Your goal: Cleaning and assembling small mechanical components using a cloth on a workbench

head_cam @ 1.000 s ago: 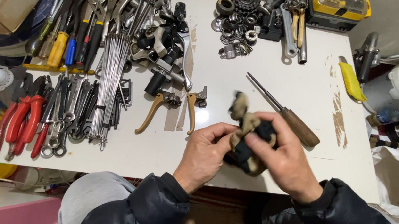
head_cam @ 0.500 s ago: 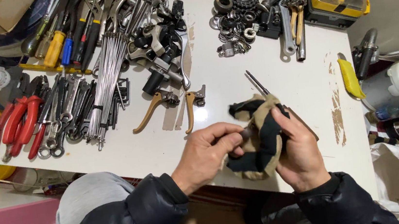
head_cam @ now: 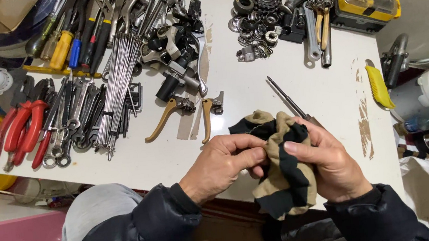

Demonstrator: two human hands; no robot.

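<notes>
White table [head_cam: 287, 113] crowded with bike tools. Both hands at its near edge: left hand [head_cam: 224, 164] fingers pinch the tan-and-black rag [head_cam: 283, 182], right hand [head_cam: 329, 164] fingers wrap it, bunching cloth for grip.

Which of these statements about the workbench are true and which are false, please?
1. Both hands hold the tan and black striped cloth. True.
2. The left hand holds the red-handled pliers. False: the pliers lie on the white table, far from it.
3. The two bronze brake levers lie on the table. True.
4. The yellow case lies beside the pliers. False: it is at the opposite far corner.
5. The right hand is open and holds nothing. False: it grips the cloth.
</notes>
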